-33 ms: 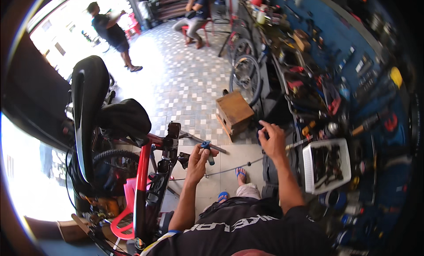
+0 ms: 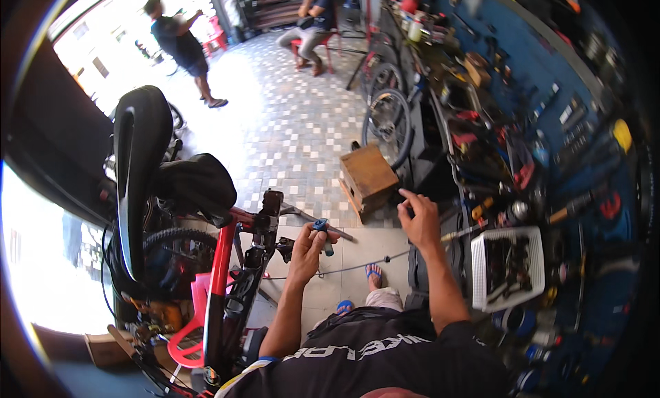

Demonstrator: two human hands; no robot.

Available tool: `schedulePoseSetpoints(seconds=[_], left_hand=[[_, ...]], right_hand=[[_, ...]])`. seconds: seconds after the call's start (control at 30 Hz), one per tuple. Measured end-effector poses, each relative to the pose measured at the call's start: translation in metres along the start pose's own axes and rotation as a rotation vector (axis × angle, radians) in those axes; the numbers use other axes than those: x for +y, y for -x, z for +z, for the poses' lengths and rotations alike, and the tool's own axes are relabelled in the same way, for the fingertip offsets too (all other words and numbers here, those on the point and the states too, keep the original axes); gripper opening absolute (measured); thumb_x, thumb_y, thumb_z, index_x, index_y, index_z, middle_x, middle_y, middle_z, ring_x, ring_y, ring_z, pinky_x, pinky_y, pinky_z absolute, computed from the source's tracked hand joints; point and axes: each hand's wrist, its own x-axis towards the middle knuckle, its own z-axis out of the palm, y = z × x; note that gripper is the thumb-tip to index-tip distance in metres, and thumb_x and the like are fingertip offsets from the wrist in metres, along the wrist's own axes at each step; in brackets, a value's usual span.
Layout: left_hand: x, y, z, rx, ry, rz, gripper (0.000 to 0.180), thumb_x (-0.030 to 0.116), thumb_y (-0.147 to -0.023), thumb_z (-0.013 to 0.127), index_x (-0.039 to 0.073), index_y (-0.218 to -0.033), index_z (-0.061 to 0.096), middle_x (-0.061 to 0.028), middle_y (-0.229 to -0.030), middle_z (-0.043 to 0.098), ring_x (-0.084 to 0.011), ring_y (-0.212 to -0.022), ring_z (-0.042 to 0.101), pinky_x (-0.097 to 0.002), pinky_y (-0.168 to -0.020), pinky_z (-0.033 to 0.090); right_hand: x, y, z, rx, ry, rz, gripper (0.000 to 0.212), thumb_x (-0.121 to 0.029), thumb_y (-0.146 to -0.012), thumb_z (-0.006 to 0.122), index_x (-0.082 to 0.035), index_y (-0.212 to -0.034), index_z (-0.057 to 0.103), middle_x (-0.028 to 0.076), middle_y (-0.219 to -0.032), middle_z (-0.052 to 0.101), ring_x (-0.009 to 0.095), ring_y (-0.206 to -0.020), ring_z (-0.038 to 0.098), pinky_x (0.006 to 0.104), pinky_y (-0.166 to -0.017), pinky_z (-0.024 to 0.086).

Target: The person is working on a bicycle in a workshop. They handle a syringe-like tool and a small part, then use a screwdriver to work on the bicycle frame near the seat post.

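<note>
A small blue-topped part (image 2: 319, 225) is in the left hand (image 2: 306, 252), raised above the floor (image 2: 330, 223) and clear of the bicycle frame (image 2: 221, 260) to its left. Its long axis runs close to upright, leaning a little: the blue head points up and away from the person, the grey-teal lower end down and slightly right. Thumb and fingers are clamped on it, hiding its middle. The right hand (image 2: 421, 223) hangs well apart, fingers loosely bent and spread from the thumb. A thin dark cord (image 2: 354, 267) crosses between the forearms. Beyond, a wooden box (image 2: 370, 171) stands where the floor's patterned tiles meet its plain pale ones. Right of the right forearm, a white basket (image 2: 479, 267) holds dark tools (image 2: 512, 260).
</note>
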Motion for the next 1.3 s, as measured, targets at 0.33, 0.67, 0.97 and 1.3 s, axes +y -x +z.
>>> schedulePoseSetpoints(seconds=[0.33, 0.67, 0.97, 1.3], left_hand=[[0.029, -0.054, -0.002, 0.42, -0.197, 0.05, 0.029, 0.015, -0.094, 0.076, 0.002, -0.118, 0.064, -0.0035, -0.096, 0.071, -0.0092, -0.085, 0.065, -0.0277, -0.073, 0.052], [0.024, 0.015, -0.007, 0.805, -0.138, -0.021, 0.026, 0.015, -0.096, 0.077, 0.004, -0.114, 0.062, -0.002, -0.094, 0.07, -0.0087, -0.084, 0.062, -0.0251, -0.073, 0.049], [0.021, 0.063, -0.038, 0.858, 0.011, 0.08, 0.026, 0.013, -0.095, 0.079, 0.004, -0.112, 0.061, -0.0029, -0.104, 0.071, -0.009, -0.092, 0.064, -0.0256, -0.082, 0.051], [0.03, 0.104, -0.072, 0.724, 0.055, 0.12, 0.024, 0.015, -0.097, 0.076, 0.005, -0.11, 0.058, -0.0075, -0.104, 0.072, -0.018, -0.096, 0.07, -0.0352, -0.092, 0.056]], right_hand=[[-0.01, -0.147, 0.087, -0.222, -0.373, -0.239, 0.035, -0.011, -0.09, 0.066, -0.007, -0.125, 0.07, 0.011, -0.095, 0.07, 0.032, -0.092, 0.065, 0.0444, -0.088, 0.049], [-0.167, -0.177, 0.124, -0.574, -1.019, -0.414, 0.04, -0.018, -0.094, 0.075, -0.01, -0.133, 0.068, 0.008, -0.107, 0.071, 0.018, -0.095, 0.067, 0.033, -0.083, 0.052], [-0.294, -0.142, 0.122, -0.044, -0.785, -0.76, 0.056, -0.009, -0.086, 0.081, -0.008, -0.139, 0.064, 0.011, -0.091, 0.067, 0.03, -0.081, 0.066, 0.038, -0.075, 0.054], [-0.291, -0.115, 0.115, -0.145, -0.88, -0.614, 0.028, -0.005, -0.084, 0.082, -0.005, -0.078, 0.054, 0.012, -0.071, 0.056, 0.026, -0.06, 0.059, 0.0366, -0.055, 0.046]])
